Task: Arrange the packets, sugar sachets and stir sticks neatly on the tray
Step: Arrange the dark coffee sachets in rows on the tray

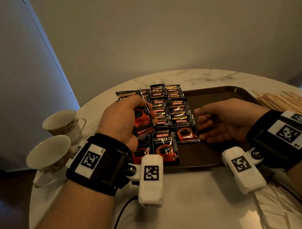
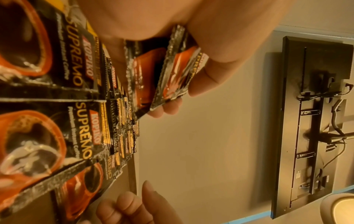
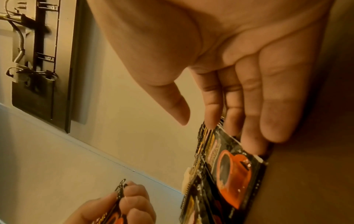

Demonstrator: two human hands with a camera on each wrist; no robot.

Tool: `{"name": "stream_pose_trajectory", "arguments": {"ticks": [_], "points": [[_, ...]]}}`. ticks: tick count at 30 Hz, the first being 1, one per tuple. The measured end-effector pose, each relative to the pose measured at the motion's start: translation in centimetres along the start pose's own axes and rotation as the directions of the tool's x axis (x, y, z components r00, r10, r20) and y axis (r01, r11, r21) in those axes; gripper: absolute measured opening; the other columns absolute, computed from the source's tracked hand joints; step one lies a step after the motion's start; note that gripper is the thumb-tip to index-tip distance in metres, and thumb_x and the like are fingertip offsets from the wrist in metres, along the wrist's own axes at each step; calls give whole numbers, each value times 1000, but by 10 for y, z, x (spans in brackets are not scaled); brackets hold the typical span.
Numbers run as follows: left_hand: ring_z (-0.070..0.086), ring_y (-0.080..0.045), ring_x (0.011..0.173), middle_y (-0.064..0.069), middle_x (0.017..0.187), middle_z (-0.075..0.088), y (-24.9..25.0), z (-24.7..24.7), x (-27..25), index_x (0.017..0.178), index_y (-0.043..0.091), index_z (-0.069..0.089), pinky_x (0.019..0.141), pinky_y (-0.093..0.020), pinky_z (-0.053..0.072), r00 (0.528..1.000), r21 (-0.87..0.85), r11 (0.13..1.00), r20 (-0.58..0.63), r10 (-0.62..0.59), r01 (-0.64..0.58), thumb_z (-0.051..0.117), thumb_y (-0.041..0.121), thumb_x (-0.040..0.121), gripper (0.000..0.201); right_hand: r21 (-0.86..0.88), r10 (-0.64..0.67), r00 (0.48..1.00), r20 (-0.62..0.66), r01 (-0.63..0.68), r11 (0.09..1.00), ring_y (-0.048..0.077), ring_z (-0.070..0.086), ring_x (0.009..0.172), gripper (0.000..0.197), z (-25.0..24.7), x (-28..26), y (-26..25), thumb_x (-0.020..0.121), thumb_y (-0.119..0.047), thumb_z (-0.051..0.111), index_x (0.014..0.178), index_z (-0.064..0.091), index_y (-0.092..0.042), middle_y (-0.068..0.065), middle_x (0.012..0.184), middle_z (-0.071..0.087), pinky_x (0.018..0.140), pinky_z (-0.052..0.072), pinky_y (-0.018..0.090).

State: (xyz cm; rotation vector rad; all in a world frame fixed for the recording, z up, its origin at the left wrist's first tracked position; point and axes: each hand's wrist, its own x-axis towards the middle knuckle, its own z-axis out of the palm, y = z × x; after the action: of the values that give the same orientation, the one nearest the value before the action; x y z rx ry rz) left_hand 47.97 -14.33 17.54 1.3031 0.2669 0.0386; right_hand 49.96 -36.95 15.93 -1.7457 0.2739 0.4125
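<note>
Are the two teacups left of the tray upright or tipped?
Both tipped. The near teacup and far teacup lean with their empty mouths angled toward the camera, on the table.

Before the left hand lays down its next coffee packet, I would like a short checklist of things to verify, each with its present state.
1. Left hand grips spare packets firmly: ok, fingers curl round them.
2. Right hand is free to help: ok, open, holding nothing, fingertips beside the nearest laid packet.
3. Tray has bare room: ok, its right part is uncovered.
4. Laid packets form tidy overlapping rows: ok, roughly.
5. Stir sticks arranged on the tray: not ok, they lie on the table, right of it.
6. Sugar sachets located: cannot tell, none visible.
</note>
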Motion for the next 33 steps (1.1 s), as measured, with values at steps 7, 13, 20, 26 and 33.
{"name": "stream_pose_trajectory", "arguments": {"ticks": [7,13,20,26,33], "points": [[71,-19,63,-12,80,71,0,-2,1,100,0,71,57,-31,60,1000,-13,1000,23,-4,4,64,12,92,16,-13,-5,1000,-3,5,1000,29,75,75,31,2,1,0,93,-35,71,100,72,-5,12,81,74,70,58,39],[72,-24,67,-12,82,72,-1,-1,2,113,-2,64,62,-38,62,997,-82,996,81,-16,23,52,10,91,28,-14,-6,999,46,7,1000,27,73,72,27,2,-3,0,95,-34,68,92,69,-7,9,73,70,70,58,38],[76,-35,88,-19,100,76,-12,5,-2,117,2,68,74,-46,61,967,105,994,255,-3,-25,67,-6,87,31,202,-310,938,157,276,940,13,62,65,31,12,-14,-6,84,-36,71,100,70,-10,2,80,67,65,50,29],[76,-36,96,-18,108,77,-15,10,-10,121,5,68,81,-51,63,947,165,984,321,13,-70,81,-3,74,49,249,-383,916,117,346,904,10,62,63,6,19,-17,-5,89,-17,71,92,70,-12,0,75,70,59,52,26],[76,-38,98,-18,109,77,-18,14,-12,121,6,67,89,-64,57,952,191,975,302,54,-116,84,-6,70,55,292,-405,914,11,385,875,11,63,62,6,25,-17,-6,96,-11,65,98,70,-7,4,77,71,56,54,25]]}}
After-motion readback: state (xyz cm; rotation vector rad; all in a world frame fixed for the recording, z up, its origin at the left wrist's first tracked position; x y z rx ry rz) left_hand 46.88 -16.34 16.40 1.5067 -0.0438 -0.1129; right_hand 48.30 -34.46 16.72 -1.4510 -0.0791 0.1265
